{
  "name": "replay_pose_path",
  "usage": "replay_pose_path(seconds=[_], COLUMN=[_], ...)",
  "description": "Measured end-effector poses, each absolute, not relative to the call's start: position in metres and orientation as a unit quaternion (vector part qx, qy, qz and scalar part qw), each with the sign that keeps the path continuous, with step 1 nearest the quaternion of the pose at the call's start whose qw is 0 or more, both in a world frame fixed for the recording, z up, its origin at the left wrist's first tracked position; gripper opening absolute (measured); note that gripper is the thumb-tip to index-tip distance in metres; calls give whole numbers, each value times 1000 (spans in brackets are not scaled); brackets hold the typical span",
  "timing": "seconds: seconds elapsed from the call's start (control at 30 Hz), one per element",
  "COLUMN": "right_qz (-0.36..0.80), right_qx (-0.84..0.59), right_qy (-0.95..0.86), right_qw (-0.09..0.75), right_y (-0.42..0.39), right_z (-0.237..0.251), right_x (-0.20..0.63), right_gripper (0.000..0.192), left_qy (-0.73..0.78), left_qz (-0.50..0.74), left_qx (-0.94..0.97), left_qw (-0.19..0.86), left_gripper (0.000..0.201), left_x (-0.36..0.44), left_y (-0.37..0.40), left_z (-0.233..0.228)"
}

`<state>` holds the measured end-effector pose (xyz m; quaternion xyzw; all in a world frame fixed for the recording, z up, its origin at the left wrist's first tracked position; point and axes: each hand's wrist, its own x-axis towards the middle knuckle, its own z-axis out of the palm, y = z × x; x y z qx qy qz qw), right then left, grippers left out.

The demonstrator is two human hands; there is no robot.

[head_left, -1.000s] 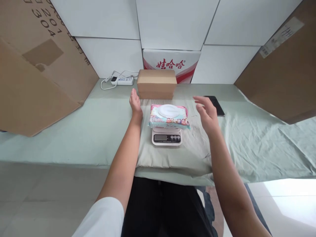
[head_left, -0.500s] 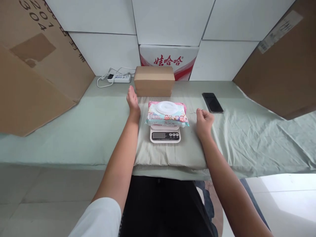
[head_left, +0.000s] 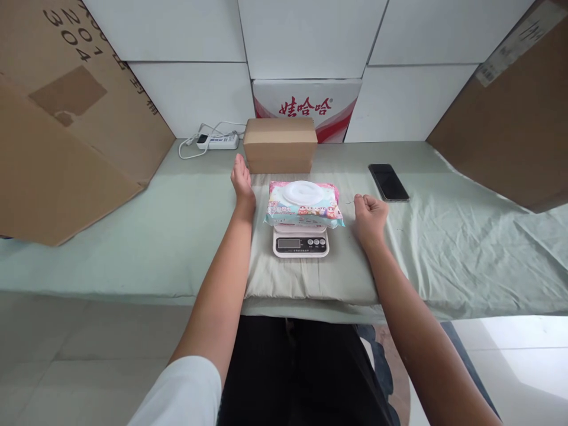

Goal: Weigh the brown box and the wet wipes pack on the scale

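Head view, looking down over both forearms: left hand (head_left: 242, 181) extended forward, resting on its edge on the padded green cloth (head_left: 306, 278), palm turned inward toward the centre, fingers straight and together, spread out flat and holding nothing. Right hand (head_left: 369, 216) resting on the same cloth, curled into a loose fist, knuckles up, thumb tucked on the inner side; nothing can be seen inside the fist. Wet-wipe pack (head_left: 304, 205) lies between the two hands, on top of the white kitchen scale (head_left: 300, 242). Pack sits just beside the left hand's palm with a narrow gap, not touching; the gap to the right fist is a little wider. Neither hand touches pack or scale. Pack lies flat, white round lid facing up, long axis running crosswise from one hand toward the other, printed front edge facing the person. Scale display faces the person, just nearer than the pack; its reading is too small to tell. Beyond the left fingertips stands a small cardboard box (head_left: 280, 145), close to them. Black phone (head_left: 389, 182) lies beyond the right fist, apart from it
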<state>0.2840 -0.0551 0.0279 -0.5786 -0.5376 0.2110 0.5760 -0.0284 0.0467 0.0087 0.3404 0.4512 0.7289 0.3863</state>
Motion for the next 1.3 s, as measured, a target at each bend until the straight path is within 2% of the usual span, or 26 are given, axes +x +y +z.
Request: replay_pose_path(seconds=[0.23,0.37,0.43,0.5,0.67,0.77,0.87,1.03,1.3], right_qz=[217,162,145,159,256,306,288,232,155], right_qx=[-552,-502,-468,-438,-419,-430,-428,-428,-463], right_qy=[-533,-598,-670,-751,-853,-846,-856,-873,-872], right_qw=[602,603,558,468,177,71,24,0,-41], right_y=[-58,-64,-68,-69,-61,-52,-48,-50,-65], right_z=[32,54,75,101,149,158,159,157,162], right_x=[286,286,280,269,237,226,222,221,203], right_gripper=[55,40,30,28,64,71,71,74,97], left_qy=[448,449,450,453,451,447,442,441,441], left_qz=[731,732,731,731,732,733,733,738,737], left_qx=[341,335,329,319,318,319,321,314,316], left_qw=[385,388,393,398,399,402,404,403,402], left_gripper=[76,71,68,66,67,66,67,68,69], left_x=[-28,-27,-26,-25,-24,-26,-27,-26,-26], left_y=[49,51,50,50,51,53,55,55,55], left_z=[7,9,10,12,12,10,7,8,9])
